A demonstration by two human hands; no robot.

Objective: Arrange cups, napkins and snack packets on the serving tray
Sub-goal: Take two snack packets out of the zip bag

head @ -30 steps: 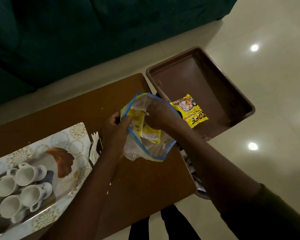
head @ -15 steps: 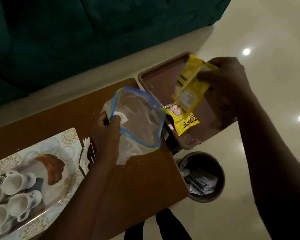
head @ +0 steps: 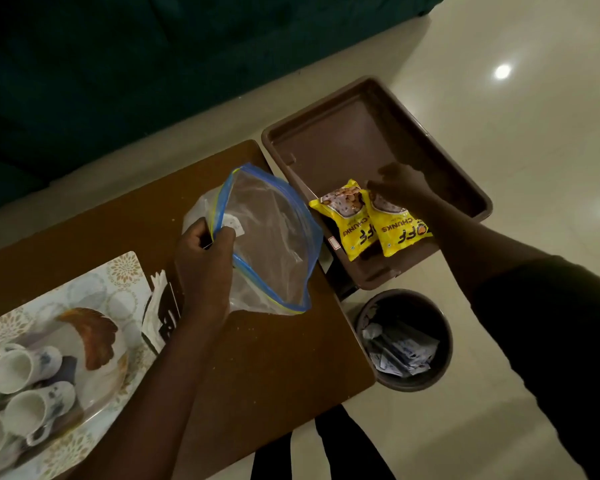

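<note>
The second yellow snack packet is down now, lying flat beside the first packet in the near corner of the brown tray at centre right, where half a second ago it hung in the air. The right hand rests on its top edge, fingers spread loose rather than pinching. The left hand stays clamped on the rim of the zip bag, which looks emptied, while the cups wait on the patterned tray at lower left.

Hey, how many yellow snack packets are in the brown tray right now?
2. The left packet lies at the brown tray's near end, and the right packet lies beside it, under the right hand. None seem hidden.
</note>
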